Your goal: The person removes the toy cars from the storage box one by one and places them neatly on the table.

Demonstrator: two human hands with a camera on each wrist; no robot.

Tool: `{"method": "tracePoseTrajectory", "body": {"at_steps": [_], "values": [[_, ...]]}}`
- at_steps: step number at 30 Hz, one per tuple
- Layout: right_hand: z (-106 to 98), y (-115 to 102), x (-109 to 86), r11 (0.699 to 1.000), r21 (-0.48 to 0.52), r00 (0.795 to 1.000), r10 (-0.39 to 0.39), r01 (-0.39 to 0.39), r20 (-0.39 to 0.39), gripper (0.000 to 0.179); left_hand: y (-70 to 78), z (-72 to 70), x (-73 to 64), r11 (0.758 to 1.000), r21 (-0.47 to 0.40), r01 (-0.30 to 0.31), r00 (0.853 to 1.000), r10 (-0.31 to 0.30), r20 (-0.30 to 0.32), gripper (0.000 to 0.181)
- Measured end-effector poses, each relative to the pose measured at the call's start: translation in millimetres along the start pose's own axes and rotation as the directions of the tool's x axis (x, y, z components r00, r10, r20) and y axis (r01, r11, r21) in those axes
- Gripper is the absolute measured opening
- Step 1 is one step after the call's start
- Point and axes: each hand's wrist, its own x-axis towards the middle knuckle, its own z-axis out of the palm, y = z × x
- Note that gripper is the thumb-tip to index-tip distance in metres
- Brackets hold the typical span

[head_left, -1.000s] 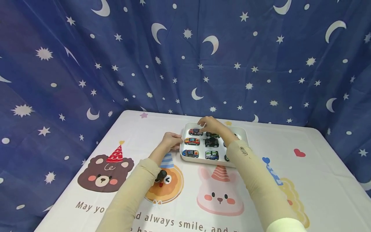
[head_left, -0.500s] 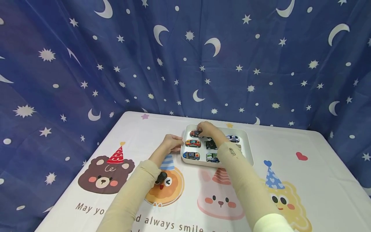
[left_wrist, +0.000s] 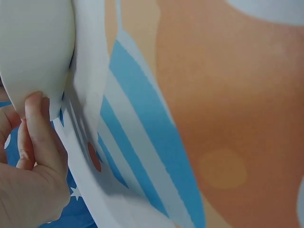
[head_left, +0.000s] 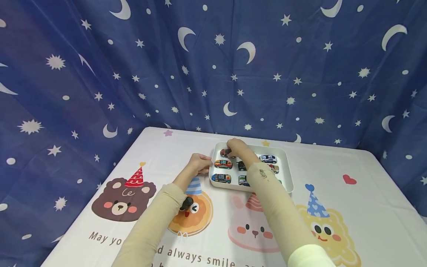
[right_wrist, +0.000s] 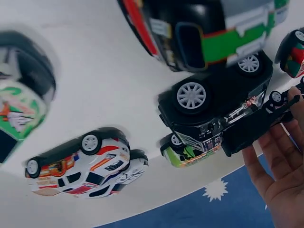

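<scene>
Tray (head_left: 284, 168) in pinch of left hand (head_left: 199, 163), right hand (head_left: 237, 147) arched over toy cars (head_left: 223, 164), grip unclear.

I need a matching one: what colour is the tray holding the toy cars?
White; the tray shows best in the head view.

- Facing you and wrapping round your left, a dark-blue curtain (head_left: 200, 70) hangs in soft folds, printed with white moons, stars and dots.
- Below it you have a white table (head_left: 383, 207) with rounded far corners.
- Its surface shows you a brown bear (head_left: 121, 204), a pink rabbit (head_left: 251, 230), a red heart (head_left: 349, 179) and lettering (head_left: 197, 256).
- Your light is soft and even.
</scene>
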Motion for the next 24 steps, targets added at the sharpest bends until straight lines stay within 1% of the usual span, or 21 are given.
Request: {"method": "tracePoseTrajectory", "body": {"at_steps": [4,8,10,12,15,19,21,24], "values": [[-3,2,-3.2,0.998,0.063,1.0,-0.004,0.005,-0.014,0.028,0.0,2.3,1.6,1.0,0.007,-0.003,1.0,0.003,-0.006,0.031],[-5,4,-8.7,0.997,0.081,1.0,-0.005,0.005,-0.002,0.028,-1.3,3.5,2.0,1.0,0.006,0.013,1.0,-0.013,0.008,0.032],[-8,5,-12.3,0.997,0.078,1.0,-0.002,0.004,-0.018,0.027,-0.7,4.1,2.2,1.0,0.002,0.007,1.0,-0.007,0.015,0.032],[-12,7,-16.0,0.997,0.072,0.999,-0.005,0.009,-0.054,0.025,1.1,4.0,1.9,1.0,0.001,-0.009,1.0,0.009,0.015,0.031],[-17,9,-21.5,0.998,0.052,0.996,-0.033,0.037,-0.087,0.023,3.4,3.1,1.8,1.0,0.009,-0.014,1.0,0.014,0.014,0.032],[-19,11,-29.0,0.995,0.027,0.992,-0.094,0.096,-0.087,0.021,2.6,0.4,2.2,1.0,0.026,0.009,1.0,-0.01,0.021,0.033],[-19,13,-32.7,0.992,0.032,0.988,-0.122,0.125,-0.094,0.021,1.3,-0.5,2.6,1.0,0.025,0.018,0.999,-0.019,0.026,0.034],[-20,17,-38.5,0.985,0.081,0.983,-0.142,0.152,-0.12,0.023,0.8,0.1,1.9,1.0,0.022,0.015,0.999,-0.016,0.032,0.035]]}}
